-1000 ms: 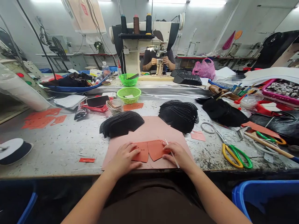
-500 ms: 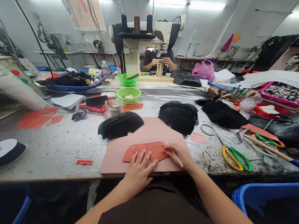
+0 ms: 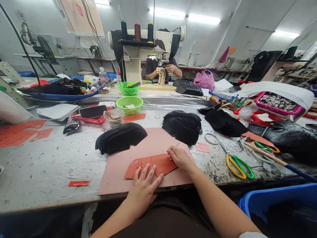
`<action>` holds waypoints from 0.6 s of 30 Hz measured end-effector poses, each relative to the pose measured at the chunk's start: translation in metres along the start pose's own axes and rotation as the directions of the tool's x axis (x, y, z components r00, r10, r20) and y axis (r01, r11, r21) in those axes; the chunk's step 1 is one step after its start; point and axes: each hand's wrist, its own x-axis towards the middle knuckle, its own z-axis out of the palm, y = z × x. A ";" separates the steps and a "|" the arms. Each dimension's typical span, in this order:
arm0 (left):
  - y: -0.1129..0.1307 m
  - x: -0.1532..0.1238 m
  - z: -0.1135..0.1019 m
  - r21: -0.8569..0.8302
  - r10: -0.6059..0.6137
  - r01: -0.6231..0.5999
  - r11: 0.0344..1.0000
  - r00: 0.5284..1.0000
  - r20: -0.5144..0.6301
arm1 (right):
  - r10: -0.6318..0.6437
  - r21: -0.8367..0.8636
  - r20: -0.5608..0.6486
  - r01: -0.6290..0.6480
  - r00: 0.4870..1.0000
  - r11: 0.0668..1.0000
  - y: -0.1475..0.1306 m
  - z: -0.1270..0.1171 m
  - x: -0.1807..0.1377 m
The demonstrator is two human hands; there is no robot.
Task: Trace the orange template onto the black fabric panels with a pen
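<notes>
- Scuffed grey-white worktable: carries a flat pale-pink board at its front edge, below two fanned stacks of black material, left and right.
- Left hand: palm down, forearm from lower left, fingers spread apart; grips nothing.
- Right hand: forearm from lower right, fingertips drawn together, clamped on a slender whitish stick, mostly hidden by the hand.
- Flat orange card piece with curved upper edge: lies on the board, under the left fingertips at its lower edge; right fingertips are at its upper right.
- Markings: small dark characters on the card, too small to read; red emblem on the hanging cream-coloured bag, illegible.
</notes>
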 end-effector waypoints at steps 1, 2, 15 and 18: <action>0.000 0.000 0.000 0.001 0.001 -0.001 1.000 1.000 -0.003 | 0.009 0.019 0.005 -0.010 1.000 1.000 0.000 0.000 0.000; 0.000 0.000 -0.001 0.001 0.002 -0.002 1.000 1.000 -0.008 | 0.019 0.032 0.000 -0.019 1.000 0.999 0.000 0.000 0.000; 0.003 -0.001 -0.001 -0.028 -0.011 0.012 1.000 1.000 0.026 | 0.020 -0.009 0.058 -0.020 0.998 1.000 -0.010 0.001 0.017; 0.004 -0.003 0.005 -0.025 0.002 -0.003 1.000 0.999 -0.032 | -0.059 -0.032 0.080 0.062 0.995 0.998 -0.033 0.015 0.023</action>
